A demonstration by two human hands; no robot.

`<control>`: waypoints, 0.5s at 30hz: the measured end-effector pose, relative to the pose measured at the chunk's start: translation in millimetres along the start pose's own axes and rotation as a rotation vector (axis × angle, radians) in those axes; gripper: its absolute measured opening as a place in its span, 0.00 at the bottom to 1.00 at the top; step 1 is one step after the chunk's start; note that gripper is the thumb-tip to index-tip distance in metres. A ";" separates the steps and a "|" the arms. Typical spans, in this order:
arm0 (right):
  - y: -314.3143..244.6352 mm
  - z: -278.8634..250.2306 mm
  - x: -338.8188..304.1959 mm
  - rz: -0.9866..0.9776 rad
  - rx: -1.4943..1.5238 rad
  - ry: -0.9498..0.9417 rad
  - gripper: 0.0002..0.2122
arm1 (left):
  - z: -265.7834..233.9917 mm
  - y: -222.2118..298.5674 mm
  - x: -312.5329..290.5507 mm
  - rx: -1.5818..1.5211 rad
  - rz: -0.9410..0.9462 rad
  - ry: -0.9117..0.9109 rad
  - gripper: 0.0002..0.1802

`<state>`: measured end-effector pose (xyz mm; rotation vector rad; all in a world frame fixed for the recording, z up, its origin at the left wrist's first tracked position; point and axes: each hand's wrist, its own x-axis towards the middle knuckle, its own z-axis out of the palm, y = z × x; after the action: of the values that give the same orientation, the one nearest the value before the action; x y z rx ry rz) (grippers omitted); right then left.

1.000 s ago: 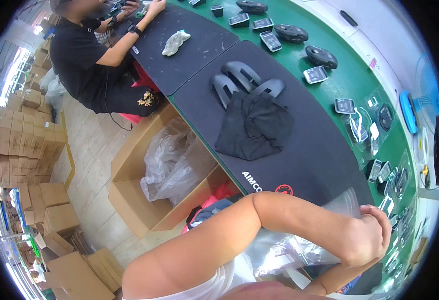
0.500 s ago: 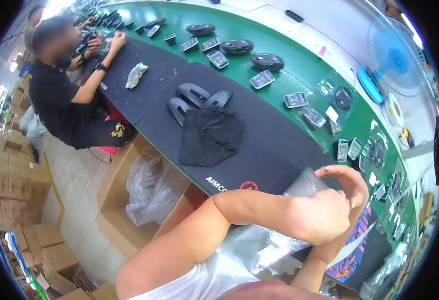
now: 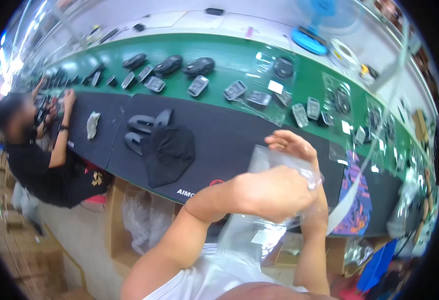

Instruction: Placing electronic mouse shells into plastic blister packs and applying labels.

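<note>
Over the near part of the dark mat [image 3: 239, 135], my left hand [image 3: 282, 192] is closed on a clear plastic bag [image 3: 252, 237]. The bag hangs down toward my lap and carries a white label. Behind the left fist is my right hand [image 3: 297, 146], its fingers loosely curved and apart from the palm. Clear film passes under it and around its wrist; its thumb is hidden, and I see nothing gripped in it. To the left on the mat lie a black cloth pouch [image 3: 172, 152] and several dark curved plastic pieces [image 3: 149, 122].
Along the green bench [image 3: 219, 50] lie black oval cases [image 3: 199, 66], small clear-lidded boxes [image 3: 198, 86] and bagged round parts [image 3: 283, 66]. A blue fan [image 3: 309, 41] stands behind. A co-worker [image 3: 39, 150] sits at left. Below the bench is a cardboard box [image 3: 117, 225] with plastic; a purple patterned sheet [image 3: 354, 200] lies right.
The view has swung right and tilted up, so the bench contents sit farther left and lower. Both hands stay together at the bag; the right hand's fingers have lifted and straightened slightly.
</note>
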<state>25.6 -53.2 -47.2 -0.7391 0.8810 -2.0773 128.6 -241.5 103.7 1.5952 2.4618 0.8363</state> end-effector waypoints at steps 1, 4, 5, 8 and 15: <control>-5.7 2.5 2.4 0.044 -0.043 -0.029 0.45 | -5.0 1.5 2.9 -0.008 -0.020 -0.063 0.14; -5.5 -12.1 3.8 0.059 -0.057 -0.137 0.46 | -7.5 -15.8 3.4 0.029 -0.048 -0.029 0.09; -5.6 -8.0 8.5 0.062 -0.062 -0.147 0.46 | -17.9 -18.9 1.0 0.067 -0.083 -0.085 0.10; -2.0 -27.3 -6.7 0.055 -0.110 -0.150 0.45 | -24.9 -35.7 9.4 -0.133 -0.087 0.106 0.16; 11.2 -23.4 35.9 0.054 -0.077 -0.287 0.41 | -35.8 -39.5 -13.0 -0.059 -0.266 0.732 0.24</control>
<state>-6.7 -79.6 -62.3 -1.0141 0.8118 -1.8398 89.3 -278.9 111.8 1.0079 2.9601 1.6460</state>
